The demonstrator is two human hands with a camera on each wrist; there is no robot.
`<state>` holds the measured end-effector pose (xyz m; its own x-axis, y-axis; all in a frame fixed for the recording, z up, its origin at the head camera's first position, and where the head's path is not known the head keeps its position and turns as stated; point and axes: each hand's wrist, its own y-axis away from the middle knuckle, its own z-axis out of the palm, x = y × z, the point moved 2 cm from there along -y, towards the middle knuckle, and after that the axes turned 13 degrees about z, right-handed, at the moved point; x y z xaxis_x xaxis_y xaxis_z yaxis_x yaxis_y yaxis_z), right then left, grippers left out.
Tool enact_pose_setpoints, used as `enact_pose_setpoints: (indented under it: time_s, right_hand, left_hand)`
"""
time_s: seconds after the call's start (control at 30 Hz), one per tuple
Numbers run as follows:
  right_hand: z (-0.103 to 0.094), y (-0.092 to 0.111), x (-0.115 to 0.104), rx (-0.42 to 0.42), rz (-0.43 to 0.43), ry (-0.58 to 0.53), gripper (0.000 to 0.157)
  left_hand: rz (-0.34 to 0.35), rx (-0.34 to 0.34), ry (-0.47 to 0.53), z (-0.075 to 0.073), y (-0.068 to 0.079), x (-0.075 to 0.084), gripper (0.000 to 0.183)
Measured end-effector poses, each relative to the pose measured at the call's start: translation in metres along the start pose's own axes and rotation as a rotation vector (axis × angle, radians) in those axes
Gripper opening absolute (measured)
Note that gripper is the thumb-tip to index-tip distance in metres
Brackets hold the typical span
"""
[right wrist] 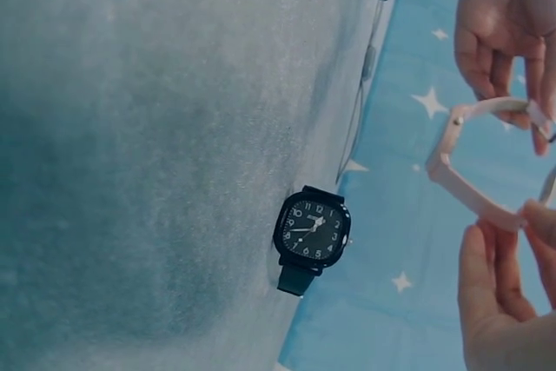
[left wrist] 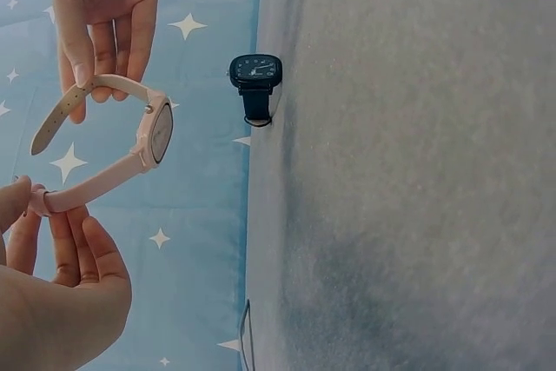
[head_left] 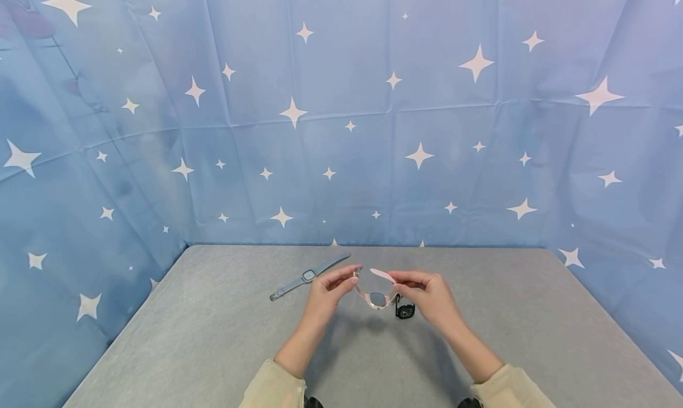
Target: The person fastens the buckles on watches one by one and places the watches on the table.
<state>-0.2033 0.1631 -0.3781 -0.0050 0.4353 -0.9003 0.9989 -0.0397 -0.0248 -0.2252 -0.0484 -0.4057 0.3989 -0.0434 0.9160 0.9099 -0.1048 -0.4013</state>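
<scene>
Between both hands a pink wristwatch (head_left: 377,300) is held up above the table, its strap undone and curved into an open loop. My left hand (head_left: 326,292) pinches the buckle end of the strap between thumb and fingers. The free strap end, with its holes, is pinched by my right hand (head_left: 427,295). In the left wrist view the watch face (left wrist: 162,135) is turned sideways, toward the table. A black square watch (head_left: 405,311) lies on the table just beyond the right hand, its white numerals plain in the right wrist view.
A light blue watch (head_left: 309,275) lies stretched out on the grey table (head_left: 224,337), behind and left of the left hand. A blue curtain with white stars (head_left: 341,129) hangs along the table's back and sides.
</scene>
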Motion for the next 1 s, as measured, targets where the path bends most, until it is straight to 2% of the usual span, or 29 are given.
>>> enact_pose_setpoints:
  time_s: [0.37, 1.0]
  right_hand:
    - [0.0011, -0.0003, 0.0004, -0.003, -0.024, 0.014, 0.024]
    - [0.0041, -0.0005, 0.0030, -0.015, -0.019, 0.033, 0.022]
  left_hand:
    - [-0.014, -0.016, -0.005, 0.0005, 0.0000, -0.0013, 0.031]
    - [-0.030, -0.034, -0.017, 0.0028, -0.0006, -0.0028, 0.030]
